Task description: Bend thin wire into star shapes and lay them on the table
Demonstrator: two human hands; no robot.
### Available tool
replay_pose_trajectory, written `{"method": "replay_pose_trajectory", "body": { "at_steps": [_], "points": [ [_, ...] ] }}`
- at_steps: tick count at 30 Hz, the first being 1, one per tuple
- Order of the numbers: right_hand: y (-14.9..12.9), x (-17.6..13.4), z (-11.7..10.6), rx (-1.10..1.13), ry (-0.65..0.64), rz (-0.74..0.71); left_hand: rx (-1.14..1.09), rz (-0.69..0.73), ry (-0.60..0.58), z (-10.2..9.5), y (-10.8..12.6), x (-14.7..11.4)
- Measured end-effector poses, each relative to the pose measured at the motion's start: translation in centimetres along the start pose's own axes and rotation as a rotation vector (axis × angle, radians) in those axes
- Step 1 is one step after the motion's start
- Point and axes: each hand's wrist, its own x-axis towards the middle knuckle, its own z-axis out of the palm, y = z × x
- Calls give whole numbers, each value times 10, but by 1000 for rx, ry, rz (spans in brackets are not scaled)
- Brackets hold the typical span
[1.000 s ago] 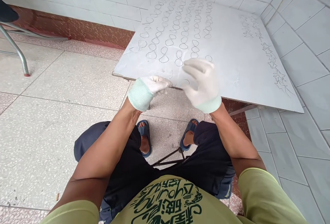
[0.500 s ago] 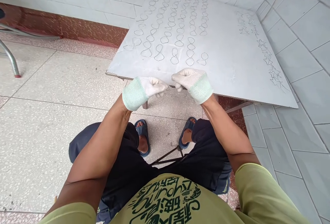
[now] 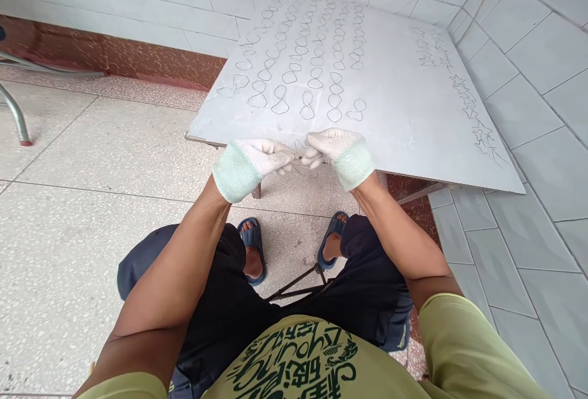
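My left hand (image 3: 271, 157), in a white knit glove with a pale green cuff, pinches a thin wire (image 3: 305, 171) just beyond the table's front edge. Opposite it, my right hand (image 3: 328, 146), gloved alike, has its fingers closed on the same wire. The wire curves in a loop below and between the fingertips; its exact shape is hard to make out. Ahead on the white tabletop (image 3: 404, 129) lie rows of wire figure-eights (image 3: 335, 98), the closest just beyond my fingers.
Star-shaped wires (image 3: 468, 98) lie along the table's right side. Tiled walls (image 3: 519, 31) border the table at the back and right. A metal chair leg (image 3: 17, 114) stands at far left. Below me are my slippered feet (image 3: 250, 246) and a thin dark stand (image 3: 298, 282).
Both hands have come closer together, the right one shifting slightly down and left. The wire between them now shows a part rising above the fingertips. The view has shifted a little.
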Motion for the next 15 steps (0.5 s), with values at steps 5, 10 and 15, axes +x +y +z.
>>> {"method": "replay_pose_trajectory", "body": {
  "at_steps": [5, 10, 15],
  "points": [
    [-22, -3, -19, -366, -32, -205, 22, -84, -64, -3, -2, -1],
    [-26, -6, -14, -542, -265, -307, 44, -98, -75, 1, -5, 0],
    [-16, -4, -3, -487, -183, -283, -101, -59, 21, 8, -7, 6]
  ]
}}
